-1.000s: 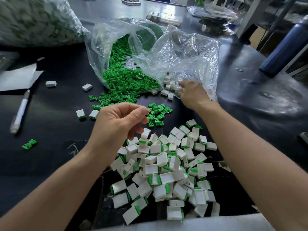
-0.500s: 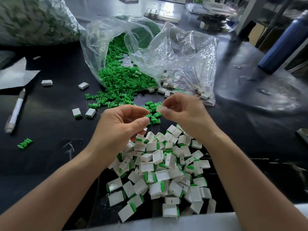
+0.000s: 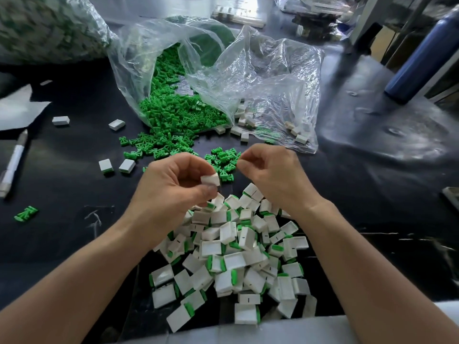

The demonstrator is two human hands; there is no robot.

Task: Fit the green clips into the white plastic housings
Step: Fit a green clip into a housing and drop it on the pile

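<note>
My left hand [image 3: 171, 187] pinches one white housing [image 3: 210, 180] between thumb and fingers, above a heap of housings with green clips fitted [image 3: 248, 256]. My right hand [image 3: 273, 177] hovers just right of it with fingers curled. Nothing shows between its fingertips, which hang over a small pile of loose green clips [image 3: 223, 160]. More green clips spill from an open clear bag [image 3: 173, 110]. Empty white housings [image 3: 244, 120] lie at the mouth of a second clear bag [image 3: 280, 90].
Loose housings [image 3: 116, 124] and a stray green clip [image 3: 26, 214] dot the black table to the left. A pen [image 3: 13, 162] and white paper [image 3: 19, 108] lie at the left edge. A blue bottle [image 3: 422, 53] stands far right, a large full bag [image 3: 49, 26] far left.
My right hand came back from the bag with a white housing and passed it over; my left hand now pinches it. The right hand has drawn slightly away to the right.
</note>
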